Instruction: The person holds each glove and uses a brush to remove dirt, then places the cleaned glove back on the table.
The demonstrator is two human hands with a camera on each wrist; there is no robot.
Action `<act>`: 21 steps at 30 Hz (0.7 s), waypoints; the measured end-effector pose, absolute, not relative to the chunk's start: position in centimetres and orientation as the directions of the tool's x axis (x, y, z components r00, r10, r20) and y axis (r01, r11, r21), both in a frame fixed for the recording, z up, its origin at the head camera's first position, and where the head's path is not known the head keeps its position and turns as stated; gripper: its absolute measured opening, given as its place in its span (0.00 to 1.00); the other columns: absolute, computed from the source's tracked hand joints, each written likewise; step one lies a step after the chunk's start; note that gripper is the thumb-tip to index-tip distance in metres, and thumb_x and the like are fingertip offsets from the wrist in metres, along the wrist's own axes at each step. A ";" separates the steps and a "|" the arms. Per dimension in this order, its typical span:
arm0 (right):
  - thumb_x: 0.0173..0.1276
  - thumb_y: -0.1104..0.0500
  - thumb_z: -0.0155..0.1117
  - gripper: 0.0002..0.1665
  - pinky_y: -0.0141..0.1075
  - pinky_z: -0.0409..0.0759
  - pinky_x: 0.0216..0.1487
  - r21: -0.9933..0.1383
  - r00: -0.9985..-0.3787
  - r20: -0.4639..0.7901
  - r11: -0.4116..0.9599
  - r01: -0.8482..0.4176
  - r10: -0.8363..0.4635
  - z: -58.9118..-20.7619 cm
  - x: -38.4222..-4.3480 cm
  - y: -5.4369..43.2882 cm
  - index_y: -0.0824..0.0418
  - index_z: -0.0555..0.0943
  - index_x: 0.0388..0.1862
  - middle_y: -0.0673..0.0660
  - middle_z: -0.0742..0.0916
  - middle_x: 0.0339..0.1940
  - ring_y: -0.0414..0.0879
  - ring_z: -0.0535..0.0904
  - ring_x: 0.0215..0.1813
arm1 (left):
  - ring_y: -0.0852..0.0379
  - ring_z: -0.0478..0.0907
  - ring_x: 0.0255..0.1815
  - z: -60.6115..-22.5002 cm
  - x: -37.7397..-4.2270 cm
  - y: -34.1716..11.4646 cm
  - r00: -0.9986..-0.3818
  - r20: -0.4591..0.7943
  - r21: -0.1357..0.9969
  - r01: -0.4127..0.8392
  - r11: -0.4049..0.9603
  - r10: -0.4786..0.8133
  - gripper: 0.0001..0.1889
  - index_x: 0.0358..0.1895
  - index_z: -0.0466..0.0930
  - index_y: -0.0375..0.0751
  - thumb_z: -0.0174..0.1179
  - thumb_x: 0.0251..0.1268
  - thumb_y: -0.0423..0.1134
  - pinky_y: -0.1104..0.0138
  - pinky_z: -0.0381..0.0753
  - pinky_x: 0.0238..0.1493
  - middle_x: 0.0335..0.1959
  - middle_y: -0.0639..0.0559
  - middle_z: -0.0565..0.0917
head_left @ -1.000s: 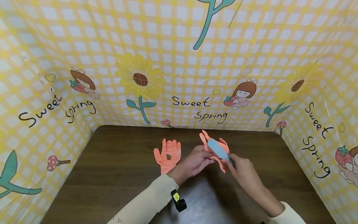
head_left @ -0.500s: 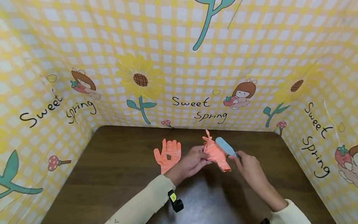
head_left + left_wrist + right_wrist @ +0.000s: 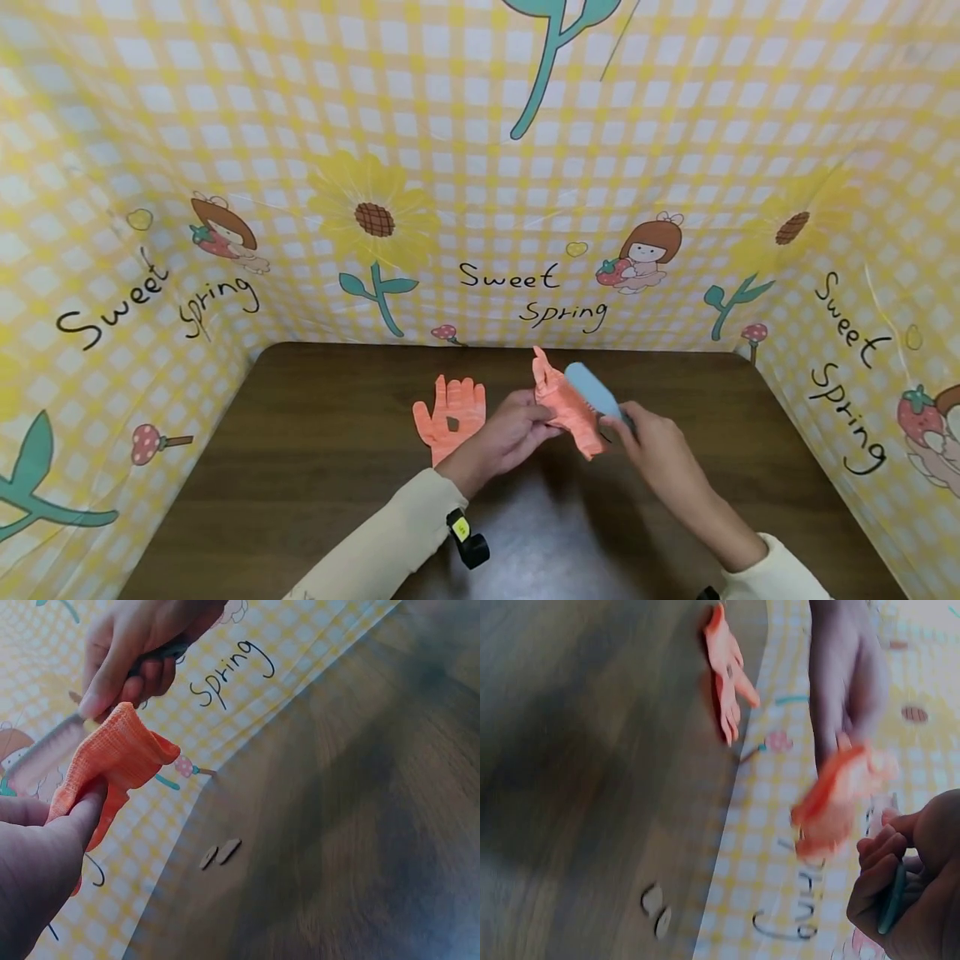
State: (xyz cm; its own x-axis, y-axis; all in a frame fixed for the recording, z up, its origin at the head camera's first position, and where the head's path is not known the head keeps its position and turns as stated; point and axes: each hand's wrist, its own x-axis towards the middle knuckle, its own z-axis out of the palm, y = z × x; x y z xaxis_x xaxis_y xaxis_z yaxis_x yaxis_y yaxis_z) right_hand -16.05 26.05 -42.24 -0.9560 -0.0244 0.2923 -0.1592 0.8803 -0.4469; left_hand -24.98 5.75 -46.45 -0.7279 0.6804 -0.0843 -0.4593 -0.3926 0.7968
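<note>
My left hand [image 3: 513, 429] pinches an orange knitted glove [image 3: 566, 410] by its side, thumb on top, holding it up over the table. Its cuff [image 3: 146, 754] hangs free in the left wrist view. My right hand [image 3: 654, 443] grips the dark handle of a brush with a pale blue back [image 3: 589, 388]. The brush head lies along the glove's right side, bristles towards the fabric. In the right wrist view the raised glove [image 3: 832, 802] is blurred, and the brush handle [image 3: 892, 898] shows within the curled fingers.
A second orange glove [image 3: 467, 402] with a dark patch in its palm lies flat on the brown table [image 3: 300, 467], left of my hands. Two small flat pieces [image 3: 229, 850] lie on the table. A yellow checked cloth [image 3: 495, 208] walls the back and sides.
The brush has moved off from across the glove to its right side. The glove has turned, showing more of its face, and its cuff has swung slightly left since half a second ago.
</note>
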 end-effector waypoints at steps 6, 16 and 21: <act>0.73 0.59 0.66 0.09 0.30 0.66 0.23 -0.387 -0.942 0.331 0.903 -0.189 -0.056 -43.4 -15.9 24.9 0.65 0.80 0.38 0.48 0.74 0.20 0.39 0.67 0.22 | 0.39 0.59 0.80 -46.2 -25.0 6.2 -0.719 -0.071 0.795 -0.460 -0.396 0.692 0.29 0.79 0.53 0.27 0.36 0.77 0.20 0.45 0.60 0.77 0.79 0.34 0.62; 0.69 0.57 0.70 0.14 0.35 0.69 0.22 -0.344 -0.913 0.407 0.924 -0.168 -0.015 -43.9 -16.2 25.9 0.68 0.82 0.39 0.51 0.77 0.19 0.42 0.69 0.21 | 0.37 0.55 0.81 -46.7 -25.1 6.1 -0.716 -0.097 0.783 -0.484 -0.392 0.691 0.32 0.80 0.49 0.28 0.36 0.74 0.18 0.45 0.59 0.76 0.81 0.33 0.57; 0.72 0.57 0.67 0.15 0.38 0.72 0.22 -0.379 -0.916 0.398 0.917 -0.125 0.040 -43.4 -16.5 27.8 0.70 0.81 0.41 0.55 0.81 0.21 0.45 0.73 0.22 | 0.37 0.55 0.81 -46.7 -25.2 5.8 -0.724 -0.089 0.798 -0.463 -0.386 0.684 0.30 0.78 0.50 0.24 0.37 0.75 0.19 0.43 0.58 0.77 0.79 0.30 0.58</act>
State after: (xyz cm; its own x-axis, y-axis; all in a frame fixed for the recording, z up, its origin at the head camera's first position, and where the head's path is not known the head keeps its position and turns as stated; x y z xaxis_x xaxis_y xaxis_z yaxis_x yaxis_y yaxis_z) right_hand -16.51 27.77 -43.44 -0.9163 0.0397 0.3985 -0.1253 0.9167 -0.3795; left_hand -25.17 5.83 -46.73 -0.7240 0.6840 -0.0892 -0.4630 -0.3860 0.7979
